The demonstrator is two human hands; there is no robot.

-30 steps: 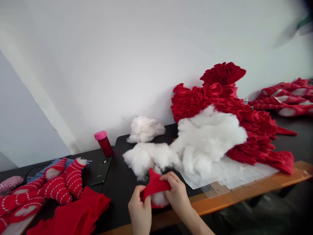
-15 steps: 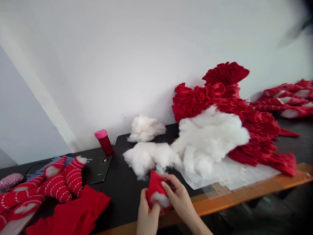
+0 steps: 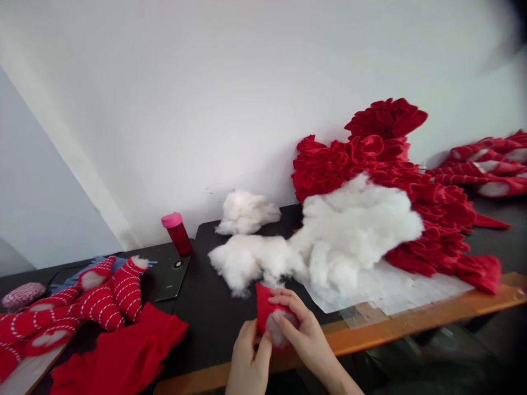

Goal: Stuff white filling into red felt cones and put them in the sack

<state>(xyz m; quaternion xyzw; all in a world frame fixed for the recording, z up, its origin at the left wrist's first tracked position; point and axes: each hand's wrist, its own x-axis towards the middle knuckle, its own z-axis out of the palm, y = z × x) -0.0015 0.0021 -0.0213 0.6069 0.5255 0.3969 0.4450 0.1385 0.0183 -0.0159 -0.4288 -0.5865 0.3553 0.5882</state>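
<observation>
The right hand (image 3: 302,329) has shifted its thumb onto stuffing (image 3: 273,328) and, half-curled like the left hand (image 3: 252,351), grips red cloth (image 3: 262,305).

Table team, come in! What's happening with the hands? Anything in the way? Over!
Left hand and right hand: both holding small pointed red cloth piece. White fluffy stuffing showing in its opening. Loose white fluffy clumps lie beyond, not blocking either hand.

Single head view; looks forward and down; close over left hand (image 3: 251,351), right hand (image 3: 303,328); across table (image 3: 209,321) to wall (image 3: 214,104).
</observation>
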